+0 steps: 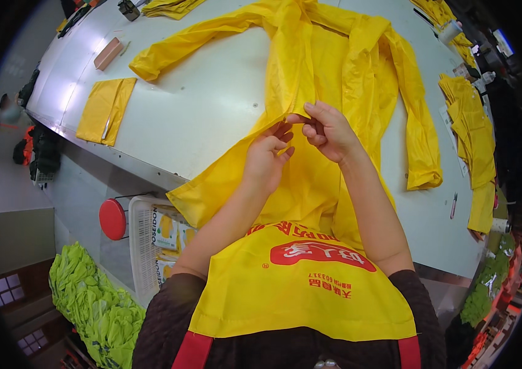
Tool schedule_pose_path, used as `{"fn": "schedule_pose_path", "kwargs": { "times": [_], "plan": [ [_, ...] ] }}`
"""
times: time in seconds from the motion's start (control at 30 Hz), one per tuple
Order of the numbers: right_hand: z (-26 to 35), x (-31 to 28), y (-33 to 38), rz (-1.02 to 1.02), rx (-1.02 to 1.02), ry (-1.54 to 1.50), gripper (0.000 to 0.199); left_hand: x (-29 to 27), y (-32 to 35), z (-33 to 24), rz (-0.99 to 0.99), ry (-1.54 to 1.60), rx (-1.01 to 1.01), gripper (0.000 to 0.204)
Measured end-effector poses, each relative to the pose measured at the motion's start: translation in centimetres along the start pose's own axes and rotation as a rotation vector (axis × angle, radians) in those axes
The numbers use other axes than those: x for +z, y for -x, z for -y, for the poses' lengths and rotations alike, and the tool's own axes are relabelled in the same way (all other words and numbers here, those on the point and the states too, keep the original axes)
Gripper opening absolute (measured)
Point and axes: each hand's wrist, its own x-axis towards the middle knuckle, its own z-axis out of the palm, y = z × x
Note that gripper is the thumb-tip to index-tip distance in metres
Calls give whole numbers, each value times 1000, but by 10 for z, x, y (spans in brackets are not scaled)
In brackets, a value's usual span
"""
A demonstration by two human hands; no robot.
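A long yellow raincoat (325,67) lies spread over the table, its sleeves out to either side and its lower part hanging over the near edge toward me. My right hand (330,131) pinches the front edge of the coat, where a zip or seam line runs up the front panel. Just to its left, my left hand (266,158) has its fingertips closed on the same edge, partly tucked behind the cloth. The fingertips of both hands almost meet. Whether a small part sits between them is too small to tell.
The pale table (212,111) holds a folded yellow garment (106,111) and a small brown box (108,53) at left. More folded yellow garments (467,123) line the right side. Below left are a red stool (112,219), a white basket (144,246) of packets and a lime-green heap (95,307).
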Motion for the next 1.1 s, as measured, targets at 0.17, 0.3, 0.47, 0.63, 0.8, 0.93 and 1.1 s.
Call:
{"fn": "schedule_pose_path", "kwargs": {
  "times": [0.17, 0.3, 0.47, 0.63, 0.8, 0.93, 1.1],
  "plan": [
    [1, -4, -3, -12, 13, 78, 15, -5, -8, 0, 16, 106, 11, 26],
    [-2, -6, -6, 1, 13, 119, 16, -1, -10, -2, -69, 63, 52, 22],
    [-14, -7, -9, -10, 6, 168, 13, -2, -16, 5, -162, -8, 105, 16],
    [-17, -12, -12, -15, -18, 181, 12, -3, 4, 16, -240, -43, 16, 11],
    [-20, -12, -15, -7, -45, 123, 11, -30, 18, 36, -5, -459, -99, 20],
    [-19, -15, -13, 32, -41, 86, 10, -45, 19, 37, 97, -734, -109, 32],
    [-19, -15, -10, -28, -32, 170, 10, -16, 11, 10, -87, -275, 18, 28]
  ]
}}
